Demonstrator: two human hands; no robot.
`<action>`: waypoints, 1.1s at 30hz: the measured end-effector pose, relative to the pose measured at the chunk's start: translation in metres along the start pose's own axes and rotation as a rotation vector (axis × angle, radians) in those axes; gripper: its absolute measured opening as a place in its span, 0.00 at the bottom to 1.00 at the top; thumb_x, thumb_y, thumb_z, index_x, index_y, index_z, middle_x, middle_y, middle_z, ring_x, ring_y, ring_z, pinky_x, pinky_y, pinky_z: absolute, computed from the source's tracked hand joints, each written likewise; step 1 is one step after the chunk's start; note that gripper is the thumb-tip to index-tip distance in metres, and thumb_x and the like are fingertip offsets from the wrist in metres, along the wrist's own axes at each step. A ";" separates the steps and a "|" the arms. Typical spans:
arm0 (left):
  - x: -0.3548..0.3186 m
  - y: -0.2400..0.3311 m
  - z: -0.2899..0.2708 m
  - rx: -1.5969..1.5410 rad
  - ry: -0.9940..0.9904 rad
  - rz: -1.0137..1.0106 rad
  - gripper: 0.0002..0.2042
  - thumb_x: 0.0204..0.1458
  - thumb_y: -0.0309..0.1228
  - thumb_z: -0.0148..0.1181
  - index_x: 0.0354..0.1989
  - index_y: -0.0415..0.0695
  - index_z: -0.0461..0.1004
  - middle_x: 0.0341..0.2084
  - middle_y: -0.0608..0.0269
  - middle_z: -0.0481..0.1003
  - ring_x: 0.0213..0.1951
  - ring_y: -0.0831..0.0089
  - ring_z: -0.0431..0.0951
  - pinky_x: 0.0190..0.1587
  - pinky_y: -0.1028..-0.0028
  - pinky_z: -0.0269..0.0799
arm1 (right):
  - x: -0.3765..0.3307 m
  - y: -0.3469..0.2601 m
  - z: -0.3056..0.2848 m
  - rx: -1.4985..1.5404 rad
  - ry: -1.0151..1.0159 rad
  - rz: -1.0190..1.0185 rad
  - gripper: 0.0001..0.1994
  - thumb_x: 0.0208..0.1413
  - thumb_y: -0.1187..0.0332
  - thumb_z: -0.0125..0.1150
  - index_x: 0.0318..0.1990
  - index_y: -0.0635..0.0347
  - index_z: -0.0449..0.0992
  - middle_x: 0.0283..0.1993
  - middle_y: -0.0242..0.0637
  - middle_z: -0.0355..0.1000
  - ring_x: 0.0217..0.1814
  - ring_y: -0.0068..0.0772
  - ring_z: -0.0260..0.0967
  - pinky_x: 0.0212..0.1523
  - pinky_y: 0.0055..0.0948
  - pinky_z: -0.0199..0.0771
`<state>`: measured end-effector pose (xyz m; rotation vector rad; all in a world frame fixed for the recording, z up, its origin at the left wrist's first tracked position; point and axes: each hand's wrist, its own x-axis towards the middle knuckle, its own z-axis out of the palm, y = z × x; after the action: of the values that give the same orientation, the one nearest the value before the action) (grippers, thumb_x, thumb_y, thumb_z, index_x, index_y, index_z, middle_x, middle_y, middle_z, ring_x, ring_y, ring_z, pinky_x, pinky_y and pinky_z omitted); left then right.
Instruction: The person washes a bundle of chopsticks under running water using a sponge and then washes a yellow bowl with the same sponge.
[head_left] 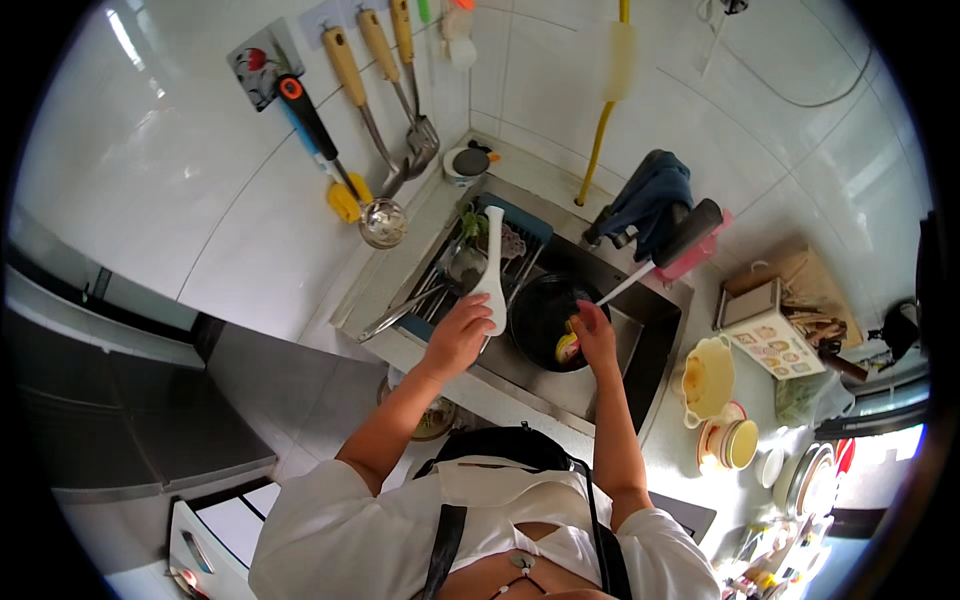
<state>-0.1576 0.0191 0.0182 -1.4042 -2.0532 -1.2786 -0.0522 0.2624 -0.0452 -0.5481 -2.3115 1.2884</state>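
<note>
My left hand (460,338) is closed on the wide end of a white rice paddle (493,265), its handle pointing away from me. My right hand (597,336) has its fingers curled at a small yellow and pink piece (567,346), perhaps a sponge, over a black frying pan (535,322). The pan rests in the metal sink (560,391), with its dark handle (690,230) tilted up to the far right. Beside my left hand, a rack (420,322) across the sink bears a metal strainer (464,268) and some leafy greens (473,222).
A dark blue cloth (655,195) drapes over the faucet. Several utensils, including a slotted ladle (382,222), hang on the left wall. On the right counter stand a cream basket (708,380), a yellow bowl (740,444) and a chopstick holder (765,325).
</note>
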 end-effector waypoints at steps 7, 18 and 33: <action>-0.006 0.017 -0.006 0.033 -0.092 0.083 0.07 0.32 0.19 0.55 0.22 0.40 0.67 0.30 0.59 0.67 0.45 0.60 0.68 0.45 0.66 0.67 | 0.033 -0.089 0.022 0.343 -0.296 0.100 0.10 0.52 0.66 0.52 0.36 0.62 0.73 0.23 0.28 0.68 0.21 0.16 0.62 0.22 0.18 0.62; -0.016 0.030 -0.019 0.106 -0.159 0.080 0.09 0.29 0.19 0.54 0.24 0.37 0.71 0.31 0.58 0.68 0.47 0.62 0.66 0.47 0.66 0.65 | 0.050 -0.129 0.065 0.151 -0.405 0.005 0.19 0.38 0.62 0.64 0.36 0.62 0.67 0.24 0.36 0.71 0.26 0.25 0.69 0.29 0.24 0.67; 0.038 -0.017 -0.073 0.153 0.277 -0.225 0.08 0.40 0.17 0.52 0.30 0.40 0.71 0.35 0.56 0.69 0.42 0.57 0.69 0.43 0.66 0.67 | 0.160 -0.174 0.101 0.202 -0.129 -0.204 0.17 0.45 0.70 0.57 0.44 0.60 0.67 0.30 0.39 0.71 0.24 0.29 0.70 0.26 0.26 0.68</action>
<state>-0.2040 -0.0211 0.0758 -0.8943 -2.1067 -1.2876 -0.2621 0.1935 0.0858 -0.1624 -2.2343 1.4709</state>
